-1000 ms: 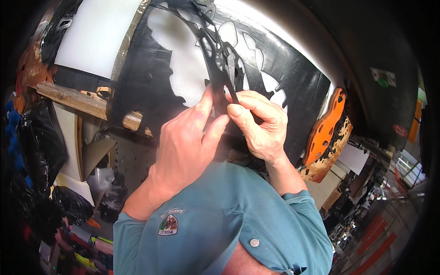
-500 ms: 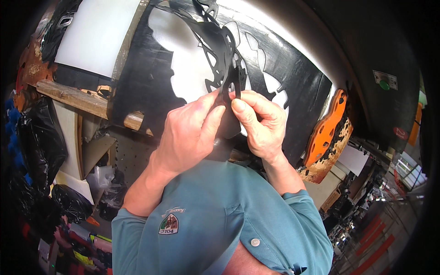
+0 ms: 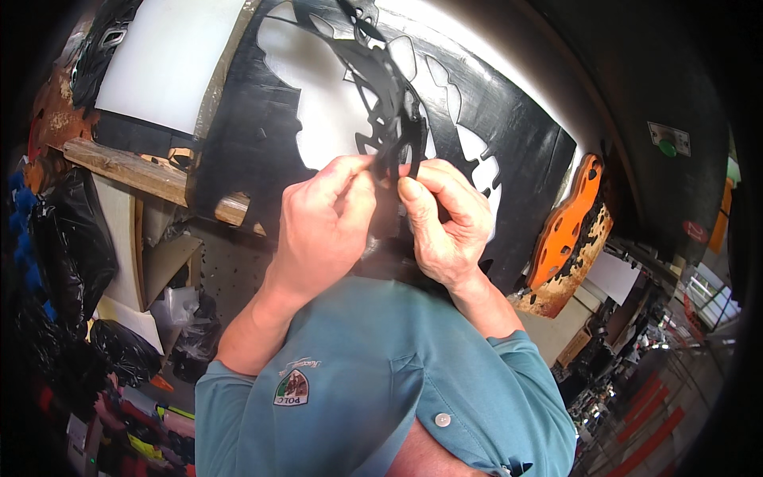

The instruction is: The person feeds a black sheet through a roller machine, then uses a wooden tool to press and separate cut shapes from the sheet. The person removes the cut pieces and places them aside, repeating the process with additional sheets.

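My left hand (image 3: 327,222) and my right hand (image 3: 451,226) meet close together in the middle of the view. Each pinches a thin, floppy black cut-out piece (image 3: 388,91) between thumb and fingers. It has many openings, stands up in a bunched, twisted strip and is partly blurred. Beneath it lies a large black sheet (image 3: 238,119) with shaped holes cut through, and a white surface (image 3: 318,103) shows through those holes. Exactly where the fingertips press on the piece is partly hidden.
An orange perforated template (image 3: 566,226) lies at the right edge of the work surface. White sheet material (image 3: 171,63) is at the upper left, above a wooden plank (image 3: 131,171). Black plastic bags (image 3: 71,238) fill the left. A dark machine part with a green button (image 3: 666,148) overhangs the right.
The flap of black material hanging below my fingers no longer shows clearly. The bunched piece has shifted and turned slightly. My right hand has dropped a little toward me; my left barely moved.
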{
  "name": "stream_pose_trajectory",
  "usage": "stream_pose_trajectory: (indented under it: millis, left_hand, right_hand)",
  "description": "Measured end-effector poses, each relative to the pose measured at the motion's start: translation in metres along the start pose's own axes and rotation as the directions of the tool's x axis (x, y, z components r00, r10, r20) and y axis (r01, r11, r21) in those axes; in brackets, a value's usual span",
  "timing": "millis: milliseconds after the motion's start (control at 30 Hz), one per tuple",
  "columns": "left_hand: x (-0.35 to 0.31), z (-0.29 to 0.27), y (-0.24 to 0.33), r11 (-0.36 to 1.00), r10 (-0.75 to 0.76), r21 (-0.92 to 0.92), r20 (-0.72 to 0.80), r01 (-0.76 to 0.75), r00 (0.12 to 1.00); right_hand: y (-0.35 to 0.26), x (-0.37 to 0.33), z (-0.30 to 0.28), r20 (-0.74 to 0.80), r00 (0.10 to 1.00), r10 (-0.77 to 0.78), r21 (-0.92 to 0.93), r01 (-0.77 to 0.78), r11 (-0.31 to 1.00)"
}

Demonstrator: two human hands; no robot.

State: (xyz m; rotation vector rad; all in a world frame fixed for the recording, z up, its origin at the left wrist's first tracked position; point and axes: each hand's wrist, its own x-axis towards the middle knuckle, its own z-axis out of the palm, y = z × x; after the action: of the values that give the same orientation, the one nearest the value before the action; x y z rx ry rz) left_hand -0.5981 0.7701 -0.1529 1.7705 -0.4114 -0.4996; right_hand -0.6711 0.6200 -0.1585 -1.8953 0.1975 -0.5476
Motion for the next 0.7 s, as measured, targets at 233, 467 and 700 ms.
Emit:
stream_pose_trajectory:
  millis: [233, 467, 700]
  left_hand:
    - [0.001, -0.017, -0.001, 0.997, 0.081, -0.007, 0.107, -0.08, 0.991]
    - [0.008, -0.016, -0.016, 0.998, 0.056, 0.014, 0.098, -0.057, 0.994]
    - [0.007, -0.027, -0.04, 0.926, -0.258, -0.325, -0.173, 0.193, 0.951]
  right_hand:
    - [-0.002, 0.011, -0.009, 0.154, 0.984, -0.087, -0.034, 0.093, 0.995]
    - [0.007, 0.001, 0.004, 0.145, 0.989, 0.031, 0.005, -0.032, 0.999]
    - [0.019, 0.008, -0.039, -0.169, 0.92, 0.354, 0.328, -0.286, 0.9]
